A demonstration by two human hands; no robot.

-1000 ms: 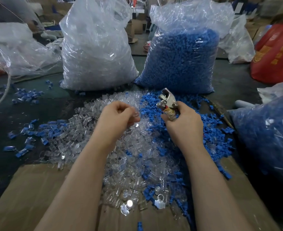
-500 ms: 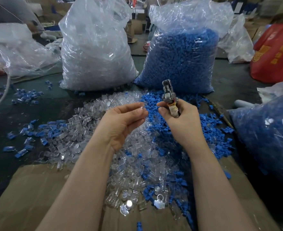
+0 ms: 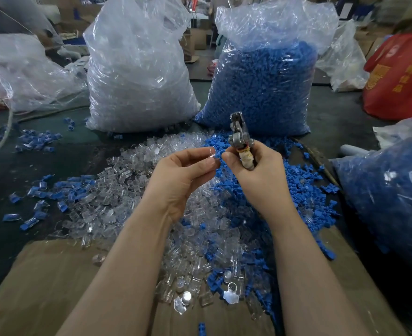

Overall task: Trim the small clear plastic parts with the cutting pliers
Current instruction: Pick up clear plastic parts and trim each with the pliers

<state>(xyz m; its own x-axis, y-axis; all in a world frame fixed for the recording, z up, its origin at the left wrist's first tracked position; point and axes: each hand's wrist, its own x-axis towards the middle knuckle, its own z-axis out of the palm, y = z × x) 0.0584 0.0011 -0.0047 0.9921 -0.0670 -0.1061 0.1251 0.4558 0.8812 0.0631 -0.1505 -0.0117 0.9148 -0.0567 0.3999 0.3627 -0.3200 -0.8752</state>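
My left hand (image 3: 183, 175) pinches a small clear plastic part (image 3: 212, 155) between thumb and fingertips, held up above the pile. Just to its right, my right hand (image 3: 258, 173) grips the cutting pliers (image 3: 239, 139) by their taped handles. The metal jaws point up and away from me. The part sits close to my right thumb, below and left of the jaws, not between them. Under both hands lies a heap of clear parts (image 3: 132, 190) mixed with blue parts (image 3: 302, 187).
Two tall plastic sacks stand at the back: one of clear parts (image 3: 137, 76), one of blue parts (image 3: 263, 86). Another sack of blue parts (image 3: 394, 195) lies at the right. A red bag (image 3: 401, 76) sits far right. Brown cardboard (image 3: 42, 287) covers the near edge.
My left hand turned palm-up and lifted a clear part toward the pliers. My right hand swung the pliers upright and drew closer to my left hand.
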